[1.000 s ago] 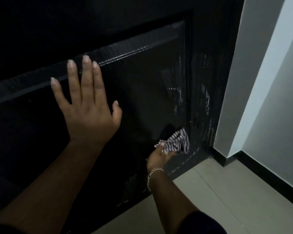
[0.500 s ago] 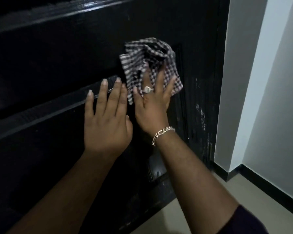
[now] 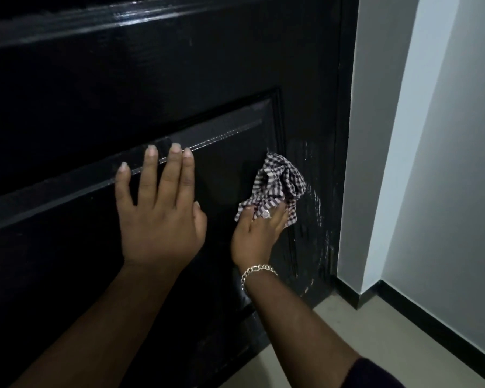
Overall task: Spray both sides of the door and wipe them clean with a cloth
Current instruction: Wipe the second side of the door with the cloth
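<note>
The black door (image 3: 179, 79) fills most of the head view, glossy and dark, with a raised panel in its lower half; the left hand (image 3: 158, 219) lies flat against that panel, its fingers (image 3: 149, 175) straight and slightly spread, the tips reaching the panel's upper moulding; it holds nothing. The right hand (image 3: 256, 236) is just beside it, nearer the door's right edge, pressing a checked cloth (image 3: 277, 183) against the door; the cloth is bunched and crumpled, and covers the fingertips, so how far the fingers curl under it cannot be told, though the hand looks fairly flat. A ring (image 3: 265, 214) shows on one finger and a chain bracelet (image 3: 258, 271) circles the wrist; a dark sleeve (image 3: 375, 373) shows at the forearm's end. Pale wet streaks (image 3: 311, 191) mark the door's right stile around and below the cloth. To the right stands a light wall (image 3: 431, 163) with a black skirting (image 3: 431, 326); pale floor tiles (image 3: 361, 345) lie below.
</note>
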